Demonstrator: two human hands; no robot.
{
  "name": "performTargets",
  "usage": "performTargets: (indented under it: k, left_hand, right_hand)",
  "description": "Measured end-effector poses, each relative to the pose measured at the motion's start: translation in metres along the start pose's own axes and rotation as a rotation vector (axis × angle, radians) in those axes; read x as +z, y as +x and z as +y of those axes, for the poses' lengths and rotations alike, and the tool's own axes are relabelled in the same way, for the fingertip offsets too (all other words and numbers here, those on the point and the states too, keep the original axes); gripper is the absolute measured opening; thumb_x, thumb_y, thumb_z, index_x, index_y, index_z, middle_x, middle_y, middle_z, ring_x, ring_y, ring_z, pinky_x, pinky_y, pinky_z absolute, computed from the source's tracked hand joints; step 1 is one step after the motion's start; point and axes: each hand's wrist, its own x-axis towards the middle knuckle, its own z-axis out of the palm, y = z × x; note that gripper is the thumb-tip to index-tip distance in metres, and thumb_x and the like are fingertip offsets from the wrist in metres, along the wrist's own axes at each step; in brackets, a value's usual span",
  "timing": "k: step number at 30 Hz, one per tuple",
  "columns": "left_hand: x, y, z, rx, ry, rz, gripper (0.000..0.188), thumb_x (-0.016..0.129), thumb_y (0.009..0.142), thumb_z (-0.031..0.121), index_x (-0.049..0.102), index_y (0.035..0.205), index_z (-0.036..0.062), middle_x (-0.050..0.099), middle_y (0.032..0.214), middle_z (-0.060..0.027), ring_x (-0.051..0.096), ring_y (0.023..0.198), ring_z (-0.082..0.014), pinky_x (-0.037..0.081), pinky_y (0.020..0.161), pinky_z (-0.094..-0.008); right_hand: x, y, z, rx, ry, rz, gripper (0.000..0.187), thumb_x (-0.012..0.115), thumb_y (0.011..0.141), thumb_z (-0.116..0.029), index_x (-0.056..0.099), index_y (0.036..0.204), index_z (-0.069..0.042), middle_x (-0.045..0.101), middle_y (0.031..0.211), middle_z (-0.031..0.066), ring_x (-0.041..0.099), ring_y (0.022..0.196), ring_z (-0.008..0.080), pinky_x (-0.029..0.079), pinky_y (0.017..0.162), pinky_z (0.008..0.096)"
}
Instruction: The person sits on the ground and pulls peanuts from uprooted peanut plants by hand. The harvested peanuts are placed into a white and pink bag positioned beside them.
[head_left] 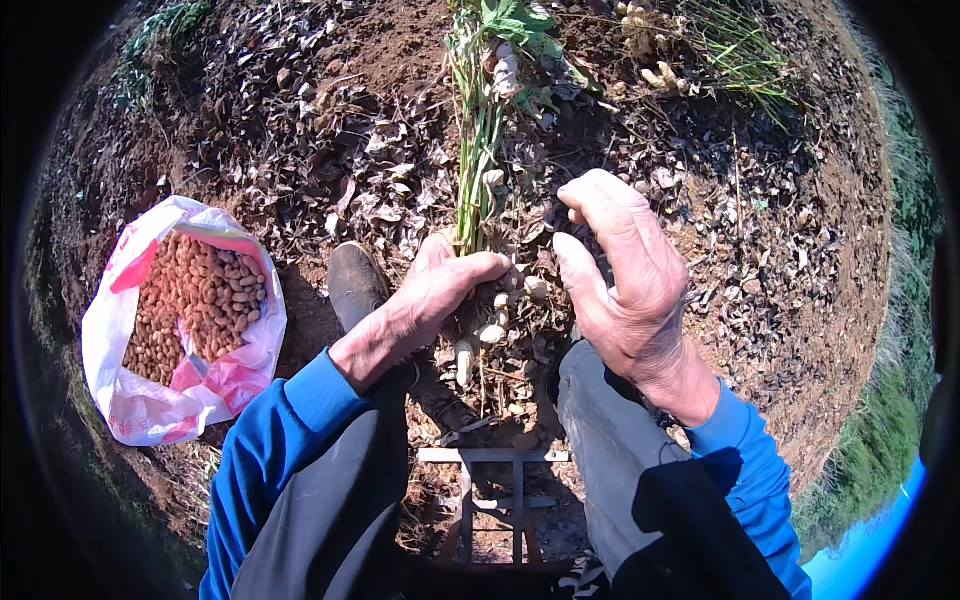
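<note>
My left hand (446,282) is closed round the lower stems of a peanut plant (478,150). The green stalks run up and away from my fist toward a few leaves at the top. Below the fist hang the roots with several pale peanut pods (492,334). To the right of the plant, my right hand (630,265) is raised with thumb and fingers apart and curved, touching nothing that I can see. Its inner fingers are partly hidden behind the index finger.
A white and pink sack (110,345) full of peanuts (205,300) stands to my left. Between my legs is a metal frame (495,456). Dry leaves cover the soil (780,260). More pulled plants (745,60) lie at the upper right.
</note>
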Motion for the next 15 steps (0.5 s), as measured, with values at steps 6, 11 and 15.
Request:
performTargets:
  k: [6, 11, 15]
  left_hand:
    - [-0.025, 0.001, -0.001, 0.015, -0.528, -0.142, 0.025, 0.057, 0.095, 0.026, 0.058, 0.106, 0.0039, 0.054, 0.077, -0.0009, 0.056, 0.071, -0.0145, 0.053, 0.072, -0.0330]
    - [-0.027, 0.002, -0.003, 0.045, -0.319, -0.130, 0.025, 0.064, 0.092, 0.025, 0.059, 0.109, 0.0059, 0.057, 0.080, 0.0005, 0.059, 0.074, -0.0108, 0.052, 0.067, -0.0272]
    - [-0.022, -0.001, 0.004, 0.039, -0.622, -0.162, 0.019, 0.064, 0.091, 0.018, 0.062, 0.105, 0.0055, 0.069, 0.090, -0.0049, 0.067, 0.078, -0.0152, 0.057, 0.070, -0.0309]
  right_hand:
    - [0.029, -0.045, 0.006, 0.922, 0.730, -0.279, 0.029, 0.057, 0.098, -0.027, 0.064, 0.107, 0.001, 0.064, 0.087, 0.0031, 0.062, 0.072, 0.0088, 0.050, 0.064, 0.0232]
    - [0.040, -0.041, 0.002, 0.862, 0.960, -0.387, 0.043, 0.049, 0.101, -0.041, 0.060, 0.117, -0.003, 0.067, 0.092, 0.0028, 0.064, 0.076, 0.0088, 0.052, 0.064, 0.0211]
    - [0.035, -0.032, -0.004, 0.856, 0.900, -0.296, 0.040, 0.048, 0.102, -0.037, 0.059, 0.122, -0.004, 0.067, 0.097, 0.0039, 0.062, 0.066, 0.0061, 0.047, 0.056, 0.0183]
